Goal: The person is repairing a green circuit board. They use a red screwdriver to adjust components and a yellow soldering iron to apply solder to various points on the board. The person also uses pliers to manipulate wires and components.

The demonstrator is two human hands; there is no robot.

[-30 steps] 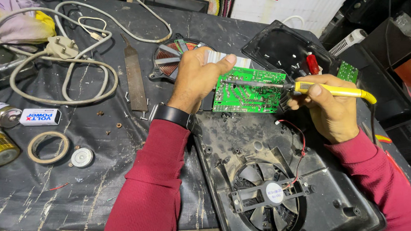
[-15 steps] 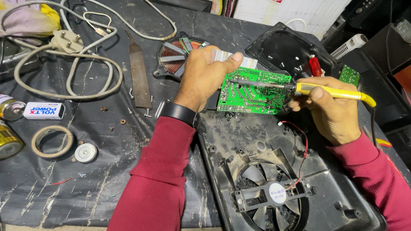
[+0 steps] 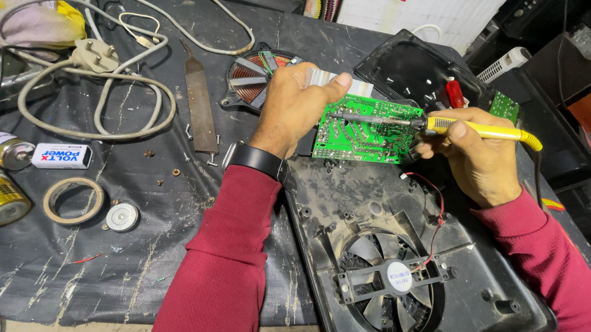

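A: What is the biggest thing on the desk (image 3: 143, 267)?

B: The black plastic housing (image 3: 398, 249) with a fan (image 3: 393, 277) in it, lying open near the person. Above it, the left hand (image 3: 298, 107) is closed around the upper edge of a green circuit board (image 3: 362, 130), thumb on top, and holds it tilted over the housing.

A: And the right hand (image 3: 472, 157)?

B: It is pressed together around a yellow soldering iron (image 3: 473, 129), like a pen. The metal tip lies on the board's solder side.

A: What could go wrong?

B: I think the hot tip is close to the left fingers, so a slip could burn them. The board is held only by hand; if it shifts, solder could bridge two joints. The thin red wire (image 3: 437, 204) to the fan is near too, and may melt.
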